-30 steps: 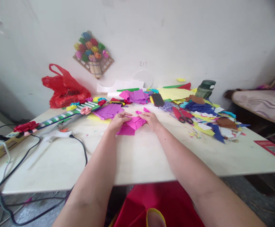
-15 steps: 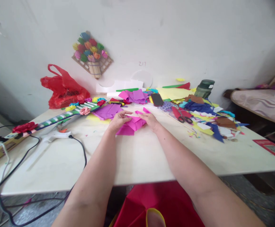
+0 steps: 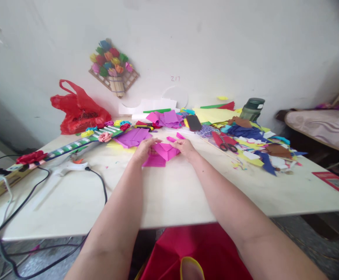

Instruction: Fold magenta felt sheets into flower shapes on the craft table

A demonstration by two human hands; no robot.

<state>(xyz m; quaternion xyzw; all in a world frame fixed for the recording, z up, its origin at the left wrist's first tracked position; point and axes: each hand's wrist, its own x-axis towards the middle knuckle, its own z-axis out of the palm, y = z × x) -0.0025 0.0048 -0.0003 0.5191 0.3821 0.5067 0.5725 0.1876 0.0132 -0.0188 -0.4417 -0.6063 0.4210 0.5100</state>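
A piece of folded magenta paper [image 3: 167,151] is held between my two hands over the middle of the table. My left hand [image 3: 144,149] pinches its left side, and my right hand [image 3: 186,148] has its right edge between thumb and fingers. Another magenta sheet [image 3: 154,160] lies under it on the table. Just behind my right hand are two small rolled magenta strips [image 3: 175,137]. Purple sheets [image 3: 132,137] lie on yellow paper behind my left hand.
Scissors [image 3: 227,147], a phone [image 3: 194,123], a green bottle [image 3: 251,110] and coloured scraps [image 3: 270,149] sit right. A red bag [image 3: 80,109], a flower-trimmed strip [image 3: 76,144] and a corded glue gun [image 3: 71,167] are left.
The folded paper has turned slightly between my hands, so its front shows a pointed flap. My left fingers have shifted a little on it.
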